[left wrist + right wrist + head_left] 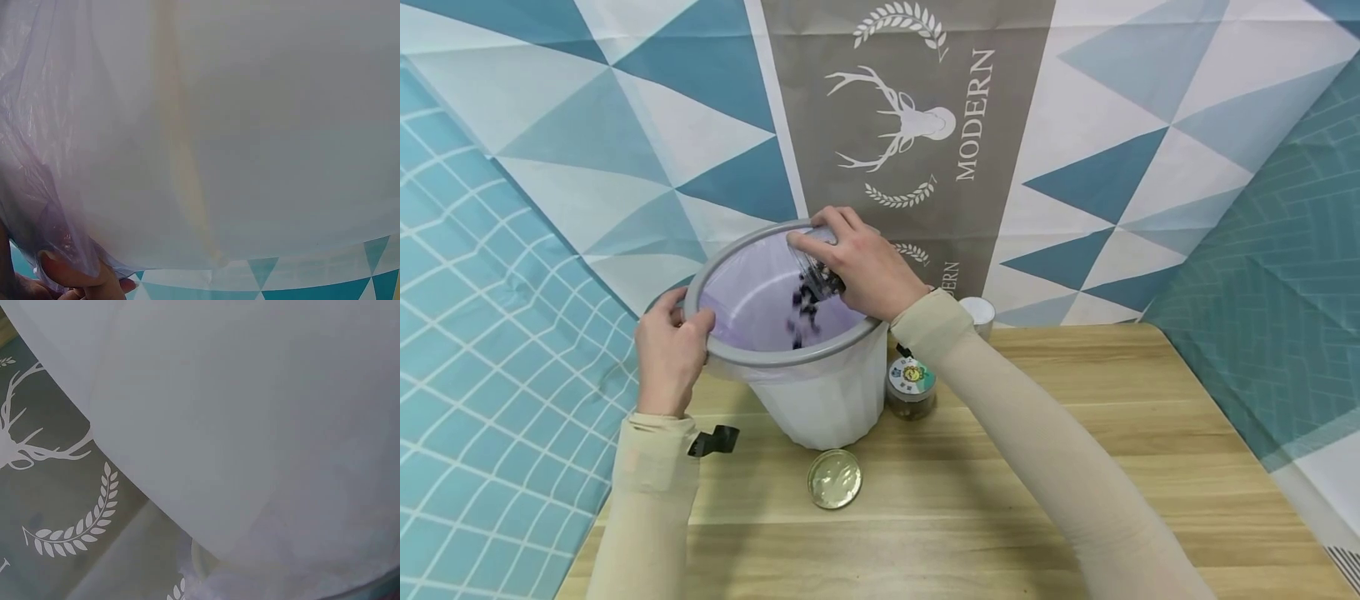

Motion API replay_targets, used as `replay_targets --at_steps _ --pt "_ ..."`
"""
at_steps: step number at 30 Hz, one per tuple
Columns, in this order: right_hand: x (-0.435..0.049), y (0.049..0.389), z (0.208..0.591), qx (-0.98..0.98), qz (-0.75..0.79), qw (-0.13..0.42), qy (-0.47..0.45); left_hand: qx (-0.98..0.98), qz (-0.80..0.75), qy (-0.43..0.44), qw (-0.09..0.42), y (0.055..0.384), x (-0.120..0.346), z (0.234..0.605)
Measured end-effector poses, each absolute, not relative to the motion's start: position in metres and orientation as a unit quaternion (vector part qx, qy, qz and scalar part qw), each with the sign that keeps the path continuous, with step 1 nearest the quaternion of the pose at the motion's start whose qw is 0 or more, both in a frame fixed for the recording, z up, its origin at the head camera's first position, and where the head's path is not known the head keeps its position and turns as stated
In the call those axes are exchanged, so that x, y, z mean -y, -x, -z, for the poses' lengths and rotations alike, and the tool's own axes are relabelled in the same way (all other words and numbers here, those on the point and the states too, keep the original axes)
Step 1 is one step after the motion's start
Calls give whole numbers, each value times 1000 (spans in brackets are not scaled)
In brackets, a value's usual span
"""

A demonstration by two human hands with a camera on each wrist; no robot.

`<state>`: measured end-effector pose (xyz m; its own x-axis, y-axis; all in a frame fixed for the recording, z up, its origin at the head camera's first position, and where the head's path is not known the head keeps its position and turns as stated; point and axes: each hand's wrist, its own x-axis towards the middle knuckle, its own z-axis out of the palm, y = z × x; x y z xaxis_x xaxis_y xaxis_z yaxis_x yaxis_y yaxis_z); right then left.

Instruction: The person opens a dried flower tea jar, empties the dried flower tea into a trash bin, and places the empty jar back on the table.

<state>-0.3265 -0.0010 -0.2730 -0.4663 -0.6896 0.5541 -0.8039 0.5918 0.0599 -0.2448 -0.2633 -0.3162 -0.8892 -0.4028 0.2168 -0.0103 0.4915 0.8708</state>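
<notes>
A white trash bin (827, 404) with a grey rim stands on the table, lined with a thin purple bag (745, 292). At the left of the rim, my left hand (672, 350) grips the edge, thumb inside. Its fingers (94, 281) show under the bag's overhang in the left wrist view. Over the bin's right side, my right hand (868, 262) holds a clear jar (811, 265), tipped mouth down. Small dark pieces (805, 307) fall from it into the bin. The bin's pale wall (237, 425) fills most of the right wrist view, where the right hand is hidden.
A round gold lid (835, 479) lies on the wooden table (970, 517) in front of the bin. Right of the bin stands a jar with a flower-printed lid (912, 377), and behind it a white-topped container (979, 311). Patterned cloth (1090, 167) hangs behind and at both sides.
</notes>
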Motion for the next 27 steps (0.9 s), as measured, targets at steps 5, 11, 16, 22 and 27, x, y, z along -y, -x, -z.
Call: replay_targets --at_steps 5,11,16,22,27 --pt "1 326 273 853 -105 268 -434 840 489 -121 201 245 263 316" --pt "1 326 273 849 -110 274 -438 839 489 -120 206 245 263 316" --pt "1 325 272 848 -113 273 -439 838 489 -121 208 245 263 316" --pt "2 325 272 846 -113 276 -441 836 491 -124 210 245 262 316" --pt "2 325 272 844 -111 279 -444 835 493 -127 207 245 262 315"
